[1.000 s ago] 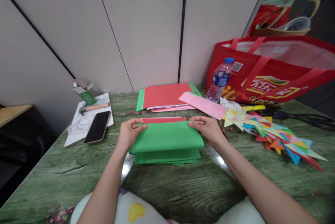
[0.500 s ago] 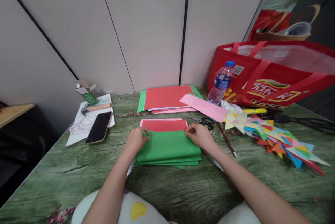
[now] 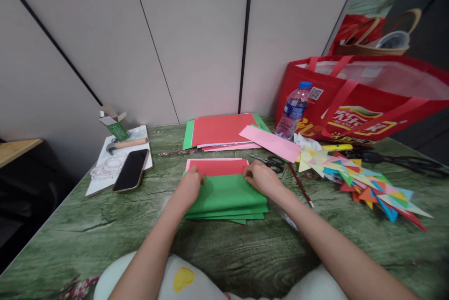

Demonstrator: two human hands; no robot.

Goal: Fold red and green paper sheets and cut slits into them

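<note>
A green paper (image 3: 224,192) is bent over toward the far side, its upper edge lying across smaller red paper (image 3: 219,167) with a pink rim behind it. My left hand (image 3: 192,186) holds the left end of that edge, fingers curled on the paper. At the right end my right hand (image 3: 261,178) has thumb and fingers closed on the same sheet. More green layers show below, along the near side. Just behind my right hand lie black-handled scissors (image 3: 275,164), partly covered by it. A dark red pencil (image 3: 301,186) rests to the right.
Large red and green sheets (image 3: 224,129) lie at the back under a pink strip (image 3: 271,143). On the right are a water bottle (image 3: 293,110), a red bag (image 3: 326,98) and folded colourful paper pieces (image 3: 368,183). On the left are a phone (image 3: 131,170) and a hammer (image 3: 129,144).
My left hand has shifted slightly right and inward along the green paper's edge. The right hand keeps its place at the right end. The whole view has drifted slightly.
</note>
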